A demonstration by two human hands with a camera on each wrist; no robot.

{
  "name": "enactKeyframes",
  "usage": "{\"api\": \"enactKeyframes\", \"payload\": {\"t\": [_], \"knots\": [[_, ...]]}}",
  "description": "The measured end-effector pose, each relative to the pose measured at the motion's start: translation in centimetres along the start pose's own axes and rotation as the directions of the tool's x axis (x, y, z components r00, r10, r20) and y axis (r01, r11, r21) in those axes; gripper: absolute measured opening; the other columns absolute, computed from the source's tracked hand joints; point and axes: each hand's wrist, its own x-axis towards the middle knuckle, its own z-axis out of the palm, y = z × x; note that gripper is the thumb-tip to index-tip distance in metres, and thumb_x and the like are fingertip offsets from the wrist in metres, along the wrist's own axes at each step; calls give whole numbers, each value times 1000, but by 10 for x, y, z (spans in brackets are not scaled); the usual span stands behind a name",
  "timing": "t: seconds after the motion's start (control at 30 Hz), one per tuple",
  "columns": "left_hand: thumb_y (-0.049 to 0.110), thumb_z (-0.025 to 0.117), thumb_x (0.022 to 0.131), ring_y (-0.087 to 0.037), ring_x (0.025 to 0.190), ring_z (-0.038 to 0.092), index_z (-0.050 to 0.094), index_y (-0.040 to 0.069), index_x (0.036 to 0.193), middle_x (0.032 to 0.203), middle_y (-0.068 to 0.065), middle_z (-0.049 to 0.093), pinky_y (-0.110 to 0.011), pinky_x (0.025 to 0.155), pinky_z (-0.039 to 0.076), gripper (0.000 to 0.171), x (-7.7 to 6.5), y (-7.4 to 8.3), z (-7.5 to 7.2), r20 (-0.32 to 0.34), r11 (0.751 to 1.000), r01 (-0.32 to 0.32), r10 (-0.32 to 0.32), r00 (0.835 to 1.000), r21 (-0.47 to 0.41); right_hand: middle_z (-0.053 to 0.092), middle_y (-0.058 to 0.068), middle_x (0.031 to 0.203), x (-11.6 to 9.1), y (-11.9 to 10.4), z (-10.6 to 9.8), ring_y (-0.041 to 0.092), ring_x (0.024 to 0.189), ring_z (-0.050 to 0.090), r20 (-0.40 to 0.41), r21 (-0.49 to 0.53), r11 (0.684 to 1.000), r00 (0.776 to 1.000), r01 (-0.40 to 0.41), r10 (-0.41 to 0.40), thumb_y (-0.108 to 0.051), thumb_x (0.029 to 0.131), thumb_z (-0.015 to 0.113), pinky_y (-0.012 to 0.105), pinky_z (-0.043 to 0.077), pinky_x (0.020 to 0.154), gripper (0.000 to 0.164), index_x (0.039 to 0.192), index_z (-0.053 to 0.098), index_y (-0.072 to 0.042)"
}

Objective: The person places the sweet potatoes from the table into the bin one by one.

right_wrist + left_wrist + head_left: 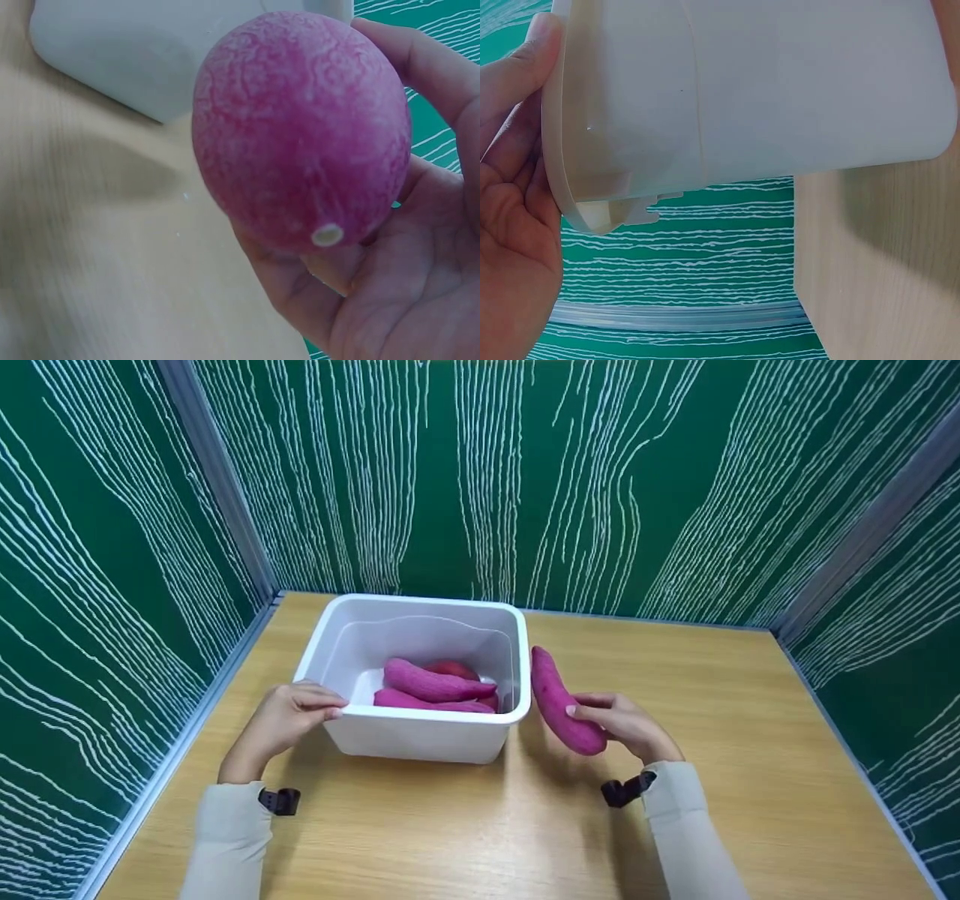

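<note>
A white plastic bin (420,735) stands on the table, and my left hand (289,720) pinches its rim at the near left corner. The left wrist view shows the thumb on one side of the rim and the fingers on the other, with the bin's outer wall (780,82) filling much of that view. Just right of the bin, my right hand (626,724) grips a purple sweet potato (559,701) near its lower end. Its blunt end, with a small pale spot, faces the right wrist camera. Inside the bin lie two more purple sweet potatoes (435,682) and a red item (454,669), partly hidden behind them.
The wooden table (750,720) extends to the right of the bin and in front of it. Green panels (555,487) with white wavy lines, set in grey metal frames (217,472), enclose the table at the back and both sides.
</note>
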Motion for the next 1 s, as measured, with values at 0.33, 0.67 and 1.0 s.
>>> {"api": "enactKeyframes", "payload": {"t": [0.33,0.67,1.0], "knots": [[12,75,82,-28,101,65,78,10,98,100,-9,74,-47,95,51,16,-1,0,-1,13,1000,24,-24,1000,-5,61,15,120,-2,-17,-9,19,98,60,9,-32,999,1000,21,-21,-43,86,69,26,53,82,72,140,47,-2],[10,78,79,-24,96,66,79,10,94,94,-5,75,-36,87,55,15,-1,-1,0,-16,999,-30,30,999,25,61,13,120,-2,-30,-13,17,97,60,5,-31,998,999,51,-51,-41,86,71,26,54,82,69,138,50,-1],[9,77,80,-25,97,66,78,9,96,95,-7,75,-43,90,54,16,0,1,-1,-3,1000,-17,17,1000,11,61,14,120,-5,-51,-16,18,98,60,12,-59,996,997,74,-73,-42,86,70,27,54,83,68,138,50,-3]]}}
